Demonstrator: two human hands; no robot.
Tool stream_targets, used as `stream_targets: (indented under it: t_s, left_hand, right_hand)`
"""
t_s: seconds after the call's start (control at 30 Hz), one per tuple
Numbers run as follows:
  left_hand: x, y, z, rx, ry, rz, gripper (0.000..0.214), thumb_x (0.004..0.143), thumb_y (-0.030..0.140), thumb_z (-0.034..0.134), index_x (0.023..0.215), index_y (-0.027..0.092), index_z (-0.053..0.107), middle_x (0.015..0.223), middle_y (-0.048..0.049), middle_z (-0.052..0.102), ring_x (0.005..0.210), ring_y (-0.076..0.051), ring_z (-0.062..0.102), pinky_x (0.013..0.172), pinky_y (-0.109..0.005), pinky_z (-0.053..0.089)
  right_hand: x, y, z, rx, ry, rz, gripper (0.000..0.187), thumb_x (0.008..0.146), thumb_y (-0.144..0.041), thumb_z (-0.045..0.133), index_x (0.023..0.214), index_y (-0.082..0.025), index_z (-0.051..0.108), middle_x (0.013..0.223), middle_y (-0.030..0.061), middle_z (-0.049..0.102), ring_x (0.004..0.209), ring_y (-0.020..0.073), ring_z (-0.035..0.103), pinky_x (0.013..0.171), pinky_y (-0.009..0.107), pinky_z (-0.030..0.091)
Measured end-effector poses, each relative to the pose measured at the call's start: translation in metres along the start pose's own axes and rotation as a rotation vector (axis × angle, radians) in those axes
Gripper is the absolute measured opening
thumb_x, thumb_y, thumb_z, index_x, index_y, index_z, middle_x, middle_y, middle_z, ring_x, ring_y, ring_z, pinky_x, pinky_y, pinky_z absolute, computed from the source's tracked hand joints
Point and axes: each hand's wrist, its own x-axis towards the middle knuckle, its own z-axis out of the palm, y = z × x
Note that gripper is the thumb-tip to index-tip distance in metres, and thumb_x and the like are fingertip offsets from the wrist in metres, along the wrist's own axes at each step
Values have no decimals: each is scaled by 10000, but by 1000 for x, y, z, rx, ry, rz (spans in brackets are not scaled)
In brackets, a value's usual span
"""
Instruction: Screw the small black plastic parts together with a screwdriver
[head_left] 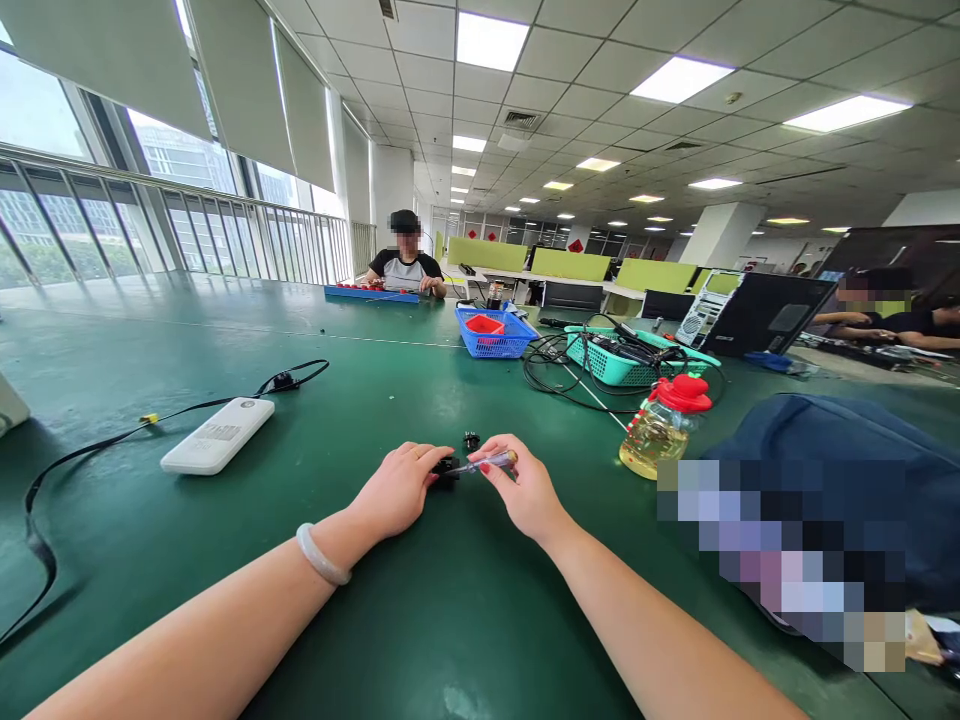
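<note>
My left hand (pixel 401 490) has its fingers closed on a small black part (pixel 448 476) at the middle of the green table, partly hidden by the fingers. My right hand (pixel 523 487) grips a screwdriver (pixel 496 460) with a clear, purplish handle. Its shaft points left, with the tip at the black part; whether it sits in a screw is too small to tell. Just beyond the hands, a second small black piece (pixel 471 440) with metal prongs, like a plug insert, lies on the table.
To the left lie a white power bank (pixel 219 436) and a black cable (pixel 112 440). Ahead are a blue basket (pixel 495 345) and a teal basket (pixel 619 370) with cables. On the right stand a red-lidded bottle (pixel 658 440) and a dark blue bag (pixel 817 440). A person (pixel 406 265) sits across the table.
</note>
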Motion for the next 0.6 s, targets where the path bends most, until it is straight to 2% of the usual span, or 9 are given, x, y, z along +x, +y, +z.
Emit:
stream_targets:
  t_s: [0.1,0.2,0.3,0.4,0.6]
  left_hand:
    - [1,-3,0,-2,52,-73,450,890,136,396,1309,250,513,1239,-56,614,1114,-230,532,999,-410,425]
    - [2,-5,-2,46,70,-174,465,901,145,363,1330,255,504,1223,-74,600,1061,-239,544,964,-415,432]
    - [2,-6,-3,130,28,-256,463,911,172,357,1333,288,510,1204,-84,584,1017,-249,555,912,-423,436]
    - [0,-4,-4,198,-35,-302,434,926,205,349,1292,317,553,1192,-83,580,1002,-250,565,901,-432,418]
    - [-2,5,-9,258,-67,-323,372,931,295,370,1173,304,653,1177,-94,593,1033,-281,563,913,-468,396]
  right_hand:
    - [4,4,-5,178,175,-37,166,856,-380,606,934,-247,544,945,45,716,867,207,679,866,398,506]
    - [9,18,-12,162,342,-11,200,840,-406,626,933,-242,560,970,53,707,865,206,675,897,412,492]
    - [14,37,-18,51,314,62,214,807,-417,646,923,-240,615,1028,70,702,925,230,661,904,421,482]
    - [16,49,-19,39,293,94,214,790,-433,647,881,-240,633,1047,74,706,945,239,656,883,414,489]
    - [15,42,-15,73,281,94,203,769,-426,658,841,-240,625,1038,72,718,961,244,660,898,424,485]
